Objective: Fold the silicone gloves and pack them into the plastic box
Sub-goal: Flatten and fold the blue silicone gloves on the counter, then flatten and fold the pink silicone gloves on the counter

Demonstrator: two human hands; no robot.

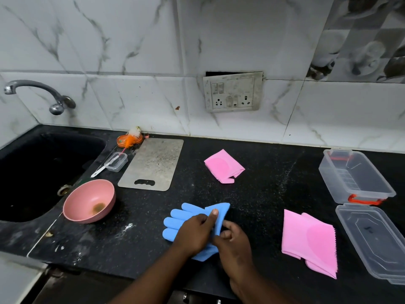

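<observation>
Both hands on blue glove (177,222), near centre of counter (274,183).
L hand (194,232) presses it flat, fingers together; R hand (233,240) pinches cuff; box (355,176) far right.

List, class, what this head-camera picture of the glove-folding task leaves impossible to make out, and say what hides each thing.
- Middle of the blue glove: covered by the left hand and right hand.
- Far corner of the box lid: cut off by the right edge.
- Contents of the small clear container: too small to tell.
- Inside of the sink: too dark.
</observation>
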